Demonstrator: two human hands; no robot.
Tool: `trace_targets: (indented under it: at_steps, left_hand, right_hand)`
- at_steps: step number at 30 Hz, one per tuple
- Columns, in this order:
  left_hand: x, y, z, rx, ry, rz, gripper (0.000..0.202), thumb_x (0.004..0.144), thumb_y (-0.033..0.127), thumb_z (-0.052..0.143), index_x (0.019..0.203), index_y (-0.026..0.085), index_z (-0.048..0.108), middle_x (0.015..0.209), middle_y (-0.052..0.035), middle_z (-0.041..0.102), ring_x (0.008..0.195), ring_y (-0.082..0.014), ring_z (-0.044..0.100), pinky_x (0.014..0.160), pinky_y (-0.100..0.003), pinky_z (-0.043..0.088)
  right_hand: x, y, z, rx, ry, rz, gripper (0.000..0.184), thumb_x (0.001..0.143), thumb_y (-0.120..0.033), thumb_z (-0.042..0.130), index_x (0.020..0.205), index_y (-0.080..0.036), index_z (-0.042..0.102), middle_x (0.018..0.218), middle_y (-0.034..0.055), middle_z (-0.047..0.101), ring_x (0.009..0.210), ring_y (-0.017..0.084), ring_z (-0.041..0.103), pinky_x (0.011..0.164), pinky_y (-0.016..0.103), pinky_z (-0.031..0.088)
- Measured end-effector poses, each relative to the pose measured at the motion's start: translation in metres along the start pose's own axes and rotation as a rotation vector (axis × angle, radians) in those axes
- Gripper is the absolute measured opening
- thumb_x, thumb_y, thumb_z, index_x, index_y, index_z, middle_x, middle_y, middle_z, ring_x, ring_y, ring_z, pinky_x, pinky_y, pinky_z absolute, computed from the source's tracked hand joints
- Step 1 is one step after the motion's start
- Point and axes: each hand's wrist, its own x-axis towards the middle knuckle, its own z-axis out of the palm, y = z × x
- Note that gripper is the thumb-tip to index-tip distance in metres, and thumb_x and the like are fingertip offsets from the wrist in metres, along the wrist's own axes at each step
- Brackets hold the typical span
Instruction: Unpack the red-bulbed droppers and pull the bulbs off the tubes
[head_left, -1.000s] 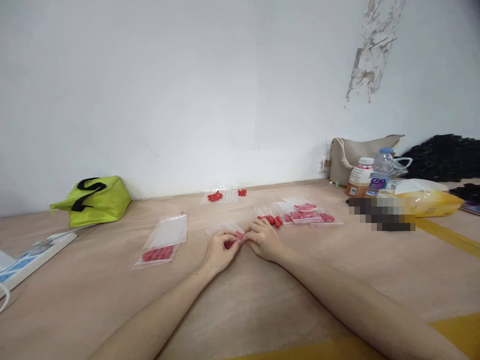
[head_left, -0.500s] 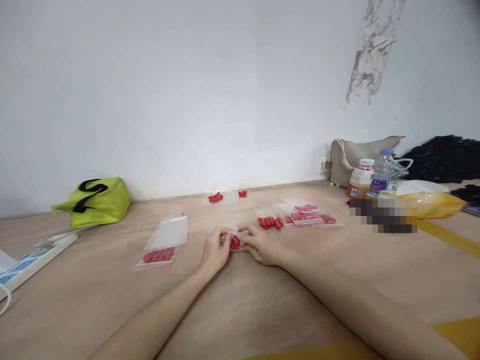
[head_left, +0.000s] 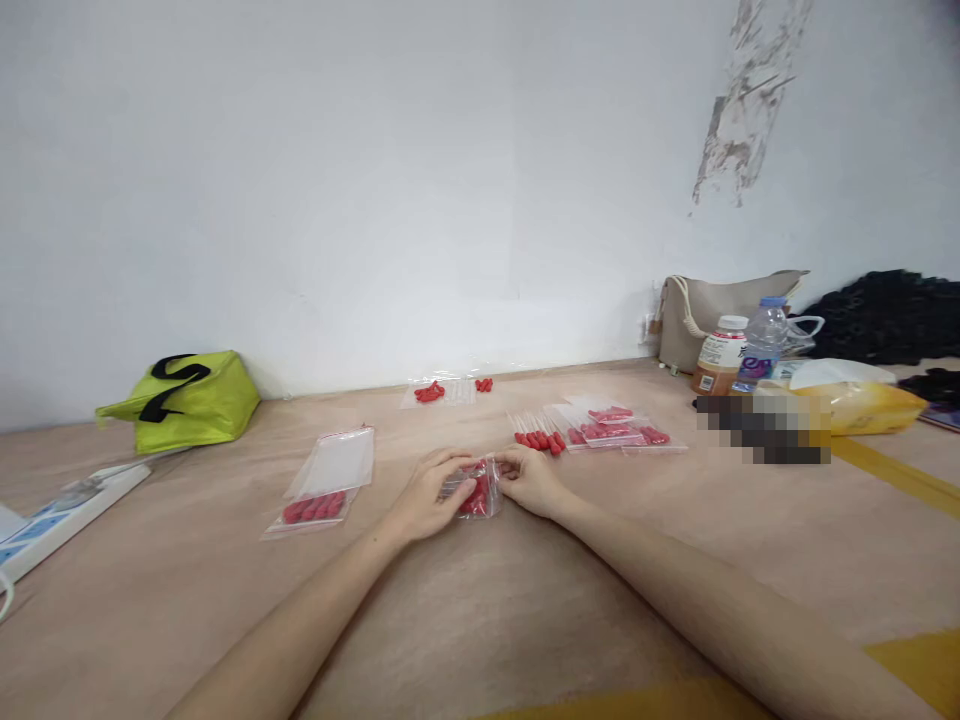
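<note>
Between my hands is a clear zip bag [head_left: 478, 500] with red-tipped sticks inside. My left hand [head_left: 437, 493] grips the bag's left part, thumb over its front. The fingers of my right hand [head_left: 531, 480] pinch its upper right edge. Just beyond my right hand, several loose red-tipped sticks [head_left: 538, 440] lie side by side with pale ends pointing away. Right of those is a pile of filled zip bags [head_left: 611, 432]. To the left of my left hand, flat clear bags [head_left: 337, 462] overlap another bag of red-tipped sticks [head_left: 315, 508].
Near the wall lie a clear bag with red pieces [head_left: 430, 392] and a small red cluster [head_left: 484, 385]. A lime-green bag [head_left: 196, 405] and a power strip [head_left: 71, 525] are at left. At right stand a juice bottle [head_left: 720, 358], a water bottle [head_left: 763, 345] and a yellow tissue pack [head_left: 870, 408].
The bag between my hands has turned so that more of it shows. My left hand has flattened over it, and my right hand has shifted slightly right along its edge.
</note>
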Motion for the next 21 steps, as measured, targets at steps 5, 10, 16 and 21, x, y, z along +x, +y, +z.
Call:
trace_targets:
  at_steps: [5, 10, 16, 21]
  left_hand:
    - [-0.009, -0.023, -0.017, -0.122, -0.211, -0.096, 0.049, 0.08, 0.042, 0.049, 0.124, 0.022, 0.044, 0.125, -0.0054, 0.049, 0.111, -0.0211, 0.047, 0.092, -0.035, 0.04]
    - [-0.016, -0.027, -0.007, -0.148, -0.186, -0.162, 0.046, 0.08, 0.042, 0.049, 0.121, 0.022, 0.046, 0.119, -0.0046, 0.054, 0.105, -0.0202, 0.051, 0.089, -0.034, 0.042]
    - [-0.02, -0.034, 0.0, -0.109, -0.076, -0.169, 0.043, 0.08, 0.04, 0.049, 0.118, 0.02, 0.048, 0.116, -0.0062, 0.056, 0.104, -0.0202, 0.052, 0.09, -0.035, 0.041]
    - [-0.02, -0.037, 0.001, -0.117, -0.039, -0.154, 0.042, 0.079, 0.04, 0.052, 0.115, 0.019, 0.051, 0.113, -0.0064, 0.058, 0.103, -0.0204, 0.054, 0.09, -0.035, 0.042]
  right_hand:
    - [0.002, -0.003, -0.005, -0.032, -0.077, 0.023, 0.035, 0.064, -0.008, 0.056, 0.097, -0.018, 0.065, 0.097, 0.0047, 0.059, 0.073, 0.012, 0.059, 0.069, 0.025, 0.049]
    - [0.002, -0.01, -0.012, -0.294, -0.108, -0.036, 0.031, 0.065, -0.02, 0.065, 0.096, -0.019, 0.066, 0.078, 0.0029, 0.058, 0.069, 0.014, 0.052, 0.066, 0.027, 0.044]
    - [0.002, -0.01, -0.01, -0.185, -0.148, -0.037, 0.054, 0.053, -0.032, 0.075, 0.104, -0.018, 0.061, 0.097, 0.0041, 0.06, 0.085, 0.018, 0.054, 0.075, 0.028, 0.043]
    - [0.001, -0.012, -0.007, -0.233, -0.158, -0.128, 0.048, 0.058, -0.027, 0.073, 0.104, -0.021, 0.061, 0.102, 0.0044, 0.061, 0.091, 0.018, 0.054, 0.08, 0.029, 0.041]
